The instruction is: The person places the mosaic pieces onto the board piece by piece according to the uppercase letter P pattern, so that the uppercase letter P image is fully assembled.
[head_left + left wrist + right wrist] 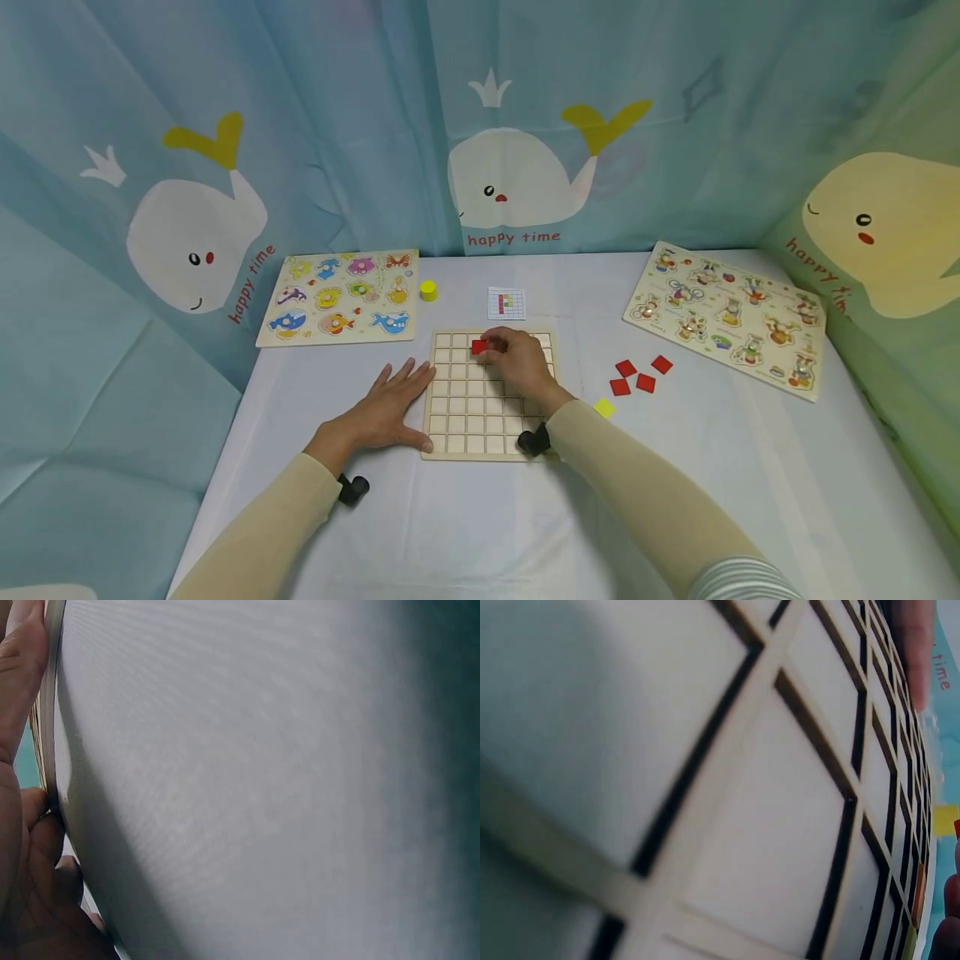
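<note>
From the head view, the right hand (520, 362) pinches a red tile (479, 347) on the grid board (465, 417); the left hand (386, 408) lies spread flat against its edge (wrist views show only close-up cells and cloth).

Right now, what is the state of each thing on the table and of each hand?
Grid board: flat, most cells empty.
Red tile: in an upper cell, pinched.
Right hand: holds the red tile.
Left hand: flat, at the board's left edge.
Loose red tiles: lying on the table.
Yellow tile: lying loose.
</note>
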A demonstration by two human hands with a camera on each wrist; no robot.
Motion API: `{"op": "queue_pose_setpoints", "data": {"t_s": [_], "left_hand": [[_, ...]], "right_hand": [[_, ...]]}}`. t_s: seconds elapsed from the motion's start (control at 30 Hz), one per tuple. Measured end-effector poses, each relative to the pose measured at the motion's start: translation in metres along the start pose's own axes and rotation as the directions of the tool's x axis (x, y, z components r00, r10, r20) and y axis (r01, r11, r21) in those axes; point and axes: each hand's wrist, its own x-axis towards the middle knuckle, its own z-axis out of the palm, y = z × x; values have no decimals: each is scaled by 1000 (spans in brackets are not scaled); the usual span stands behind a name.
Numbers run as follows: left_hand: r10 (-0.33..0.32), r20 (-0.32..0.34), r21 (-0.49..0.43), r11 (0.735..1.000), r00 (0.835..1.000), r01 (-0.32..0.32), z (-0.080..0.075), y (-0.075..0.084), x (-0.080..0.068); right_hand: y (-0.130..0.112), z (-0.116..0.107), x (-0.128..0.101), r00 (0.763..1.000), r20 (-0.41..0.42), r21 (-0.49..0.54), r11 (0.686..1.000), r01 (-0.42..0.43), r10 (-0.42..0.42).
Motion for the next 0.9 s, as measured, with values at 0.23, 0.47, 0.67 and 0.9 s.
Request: {"op": "queue_pose_setpoints", "data": {"t_s": [0.23,0.47,0.67,0.9], "left_hand": [[-3,0,5,1000,1000,3,0,0,0],[-8,-7,-3,1000,1000,8,0,0,-1],[-10,-6,-3,1000,1000,10,1,0,-1],[-3,-2,-9,1000,1000,3,0,1,-2]], "right_hand": [[-2,3,1,999,43,-80,996,36,-33],[-5,4,0,998,52,-158,987,39,-31],[-4,6,0,998,53,-201,979,38,-28],[-3,8,1,998,51,-222,974,43,-33]]}}
